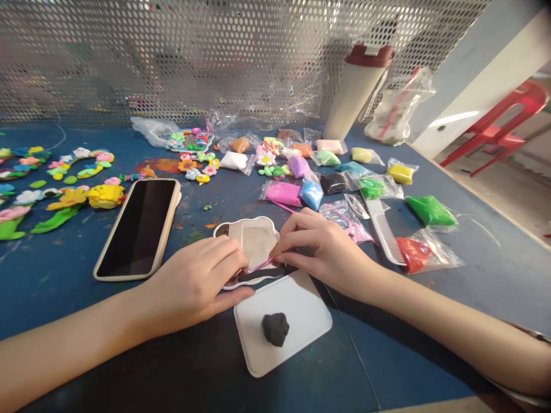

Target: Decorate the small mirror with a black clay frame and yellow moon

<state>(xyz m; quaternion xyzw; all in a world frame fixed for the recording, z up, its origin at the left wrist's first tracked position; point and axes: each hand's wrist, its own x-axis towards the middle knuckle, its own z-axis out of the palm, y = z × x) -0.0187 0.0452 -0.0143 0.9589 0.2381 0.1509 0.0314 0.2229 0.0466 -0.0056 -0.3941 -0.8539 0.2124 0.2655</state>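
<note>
A wavy-edged, white-rimmed mirror-like plate (260, 236) lies on the table under both hands. My left hand (205, 269) holds its left lower edge, fingers bent over the surface and thumb stretched beside the rim. My right hand (316, 244) is closed in a pinch on a thin pink stick (262, 265), which slants across the plate towards my left fingertips. Just below, a lump of black clay (275, 328) rests on a white rectangular lid (297, 304). The stick's ends are partly hidden by my fingers.
A phone (138, 229) lies left of my left hand, near clay flowers (71, 198). Bagged clay packets, including a pink one (283, 193), spread behind. A white comb (384, 232) and red packet (414, 254) lie right. A tumbler (357, 92) stands by the perforated metal panel (193, 63).
</note>
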